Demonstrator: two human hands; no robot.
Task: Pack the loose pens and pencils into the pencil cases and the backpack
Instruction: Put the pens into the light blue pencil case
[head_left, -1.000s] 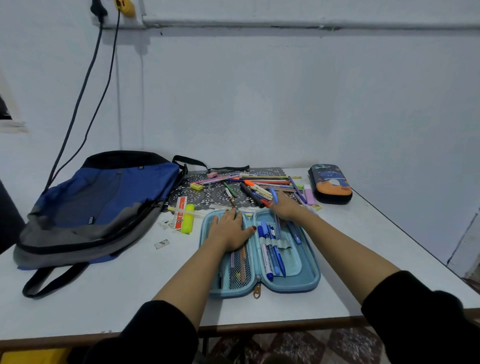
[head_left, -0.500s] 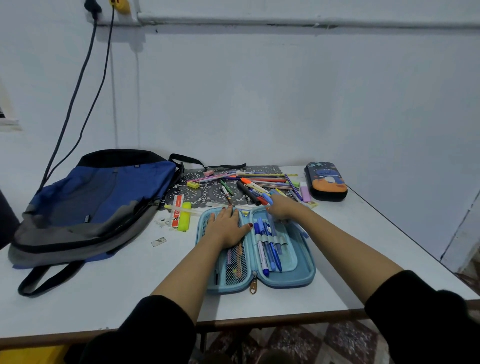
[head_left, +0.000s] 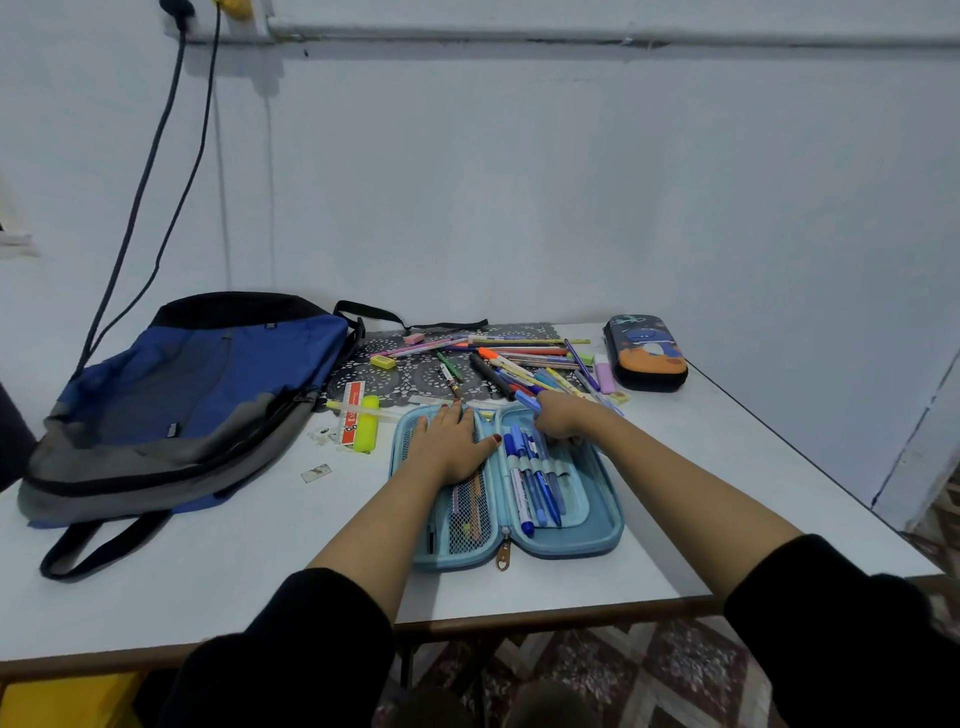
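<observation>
Centre frame: my right grip (head_left: 558, 423), back from the loose pile (head_left: 519, 358) pinching a blue pen (head_left: 525, 401), now reaches the open pencil case (head_left: 608, 530) — left grip (head_left: 452, 441), flat and released, steadies its mesh half; insertion comes next.

A single wide-angle camera sits on the person's head, close above the desk (head_left: 182, 587), and faces forward and down toward the wall (head_left: 571, 208). The left grip (head_left: 449, 441) and right grip (head_left: 558, 421) fall mid-frame; the desk's near edge runs below them, and the wall rises beyond them.
</observation>
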